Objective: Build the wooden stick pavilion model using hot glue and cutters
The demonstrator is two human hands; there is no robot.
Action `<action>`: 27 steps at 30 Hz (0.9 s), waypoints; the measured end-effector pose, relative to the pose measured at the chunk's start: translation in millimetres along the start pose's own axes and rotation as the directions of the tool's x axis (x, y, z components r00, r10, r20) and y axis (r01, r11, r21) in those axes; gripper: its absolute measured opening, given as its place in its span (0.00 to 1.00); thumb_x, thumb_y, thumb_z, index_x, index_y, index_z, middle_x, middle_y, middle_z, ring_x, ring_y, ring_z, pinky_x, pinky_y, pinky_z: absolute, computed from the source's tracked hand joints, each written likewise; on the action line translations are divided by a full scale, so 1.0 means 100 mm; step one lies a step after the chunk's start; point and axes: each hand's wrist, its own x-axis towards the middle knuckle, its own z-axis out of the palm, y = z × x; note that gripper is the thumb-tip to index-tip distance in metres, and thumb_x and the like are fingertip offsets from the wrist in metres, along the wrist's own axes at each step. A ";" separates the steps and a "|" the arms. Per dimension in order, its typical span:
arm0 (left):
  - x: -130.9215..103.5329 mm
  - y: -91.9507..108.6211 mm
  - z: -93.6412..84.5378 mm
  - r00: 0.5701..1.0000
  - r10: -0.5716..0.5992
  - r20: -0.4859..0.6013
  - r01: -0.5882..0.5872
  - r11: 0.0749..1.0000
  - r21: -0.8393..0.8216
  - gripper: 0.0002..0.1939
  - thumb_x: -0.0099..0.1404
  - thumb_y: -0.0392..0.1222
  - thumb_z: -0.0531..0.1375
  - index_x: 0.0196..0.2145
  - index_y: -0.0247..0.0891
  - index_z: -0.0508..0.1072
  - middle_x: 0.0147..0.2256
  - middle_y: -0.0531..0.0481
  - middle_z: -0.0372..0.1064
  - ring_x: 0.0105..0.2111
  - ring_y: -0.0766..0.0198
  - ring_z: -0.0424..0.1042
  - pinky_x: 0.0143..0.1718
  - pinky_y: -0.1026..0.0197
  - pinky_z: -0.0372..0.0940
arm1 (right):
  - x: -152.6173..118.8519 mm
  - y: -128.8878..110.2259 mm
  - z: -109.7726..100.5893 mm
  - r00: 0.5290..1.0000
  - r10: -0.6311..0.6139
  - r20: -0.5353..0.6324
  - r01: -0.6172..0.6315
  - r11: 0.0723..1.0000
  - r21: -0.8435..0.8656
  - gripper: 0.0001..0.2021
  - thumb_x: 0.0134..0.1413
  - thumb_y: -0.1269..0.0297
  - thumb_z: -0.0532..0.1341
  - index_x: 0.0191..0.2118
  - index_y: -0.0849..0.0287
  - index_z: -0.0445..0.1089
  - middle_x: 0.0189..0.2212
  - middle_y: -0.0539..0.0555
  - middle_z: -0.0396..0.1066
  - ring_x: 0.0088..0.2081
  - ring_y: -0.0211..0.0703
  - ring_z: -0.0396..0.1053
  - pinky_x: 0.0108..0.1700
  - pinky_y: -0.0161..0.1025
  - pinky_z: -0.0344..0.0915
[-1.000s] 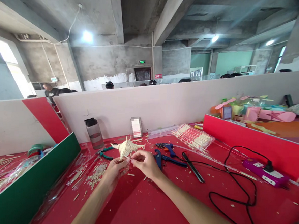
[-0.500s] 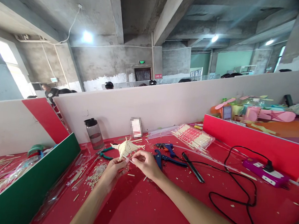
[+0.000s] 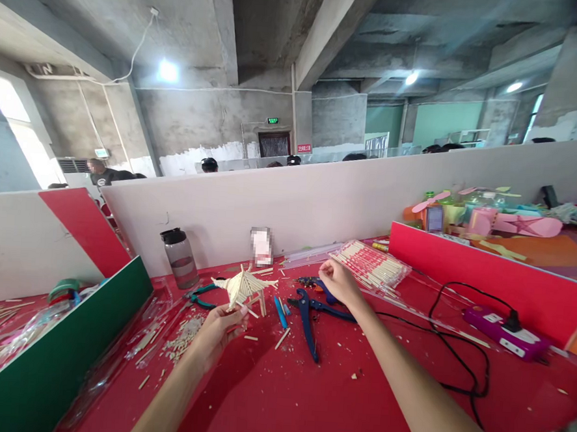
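Note:
A small pavilion-like model (image 3: 243, 287) made of pale wooden sticks, with a pointed roof, stands on the red tabletop. My left hand (image 3: 220, 329) is closed at its near corner, and a short pale stick shows by the fingertips. My right hand (image 3: 339, 282) hovers over the blue glue gun (image 3: 327, 292), close to a plastic-wrapped bundle of sticks (image 3: 371, 265). Its fingers are curled together, and whatever they may hold is hidden. Below it lie blue-handled cutters (image 3: 308, 328). A blue pen-like piece (image 3: 280, 313) rests beside the model.
Teal-handled pliers (image 3: 205, 297) and a heap of stick offcuts (image 3: 183, 337) are left of the model. Behind stands a water bottle (image 3: 180, 261). A black cable runs under my right arm to a purple power strip (image 3: 503, 332). Green (image 3: 65, 352) and red (image 3: 484, 280) dividers flank the table.
My right hand has left the model and moved right and away from me, over the glue gun. The cutters now show more fully; the black-handled knife is covered by my forearm. My left hand stays.

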 end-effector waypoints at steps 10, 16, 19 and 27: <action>0.00 0.00 0.03 1.000 0.010 -0.004 -0.010 1.000 0.000 0.18 0.43 0.45 0.77 0.24 0.34 0.75 0.23 0.52 0.73 0.24 0.69 0.71 0.28 0.68 0.66 | -0.19 -0.16 0.18 0.946 -0.175 0.273 0.218 0.966 -0.137 0.04 0.56 0.68 0.60 0.35 0.57 0.73 0.29 0.51 0.77 0.31 0.41 0.73 0.32 0.33 0.61; 0.00 0.00 0.02 1.000 0.015 0.008 -0.015 1.000 0.007 0.18 0.44 0.45 0.77 0.25 0.34 0.75 0.23 0.52 0.73 0.24 0.69 0.71 0.28 0.68 0.65 | -0.38 -0.39 0.38 0.890 -0.270 0.368 0.345 0.926 -0.155 0.05 0.57 0.68 0.60 0.36 0.56 0.75 0.31 0.53 0.78 0.34 0.44 0.75 0.37 0.35 0.62; 0.01 -0.01 0.00 1.000 0.011 0.005 -0.011 1.000 0.020 0.17 0.45 0.46 0.76 0.25 0.34 0.75 0.23 0.51 0.73 0.24 0.68 0.71 0.28 0.69 0.64 | -0.46 -0.45 0.43 0.868 -0.291 0.403 0.379 0.912 -0.156 0.06 0.59 0.66 0.59 0.39 0.55 0.75 0.32 0.53 0.79 0.36 0.45 0.75 0.39 0.35 0.63; 0.03 -0.06 -0.05 1.000 0.009 0.003 -0.009 1.000 -0.009 0.16 0.47 0.45 0.76 0.25 0.34 0.75 0.23 0.51 0.75 0.24 0.68 0.72 0.29 0.68 0.65 | -0.74 -0.61 0.70 0.780 -0.293 0.552 0.518 0.798 -0.308 0.13 0.59 0.61 0.61 0.48 0.55 0.74 0.39 0.60 0.78 0.41 0.54 0.76 0.41 0.40 0.65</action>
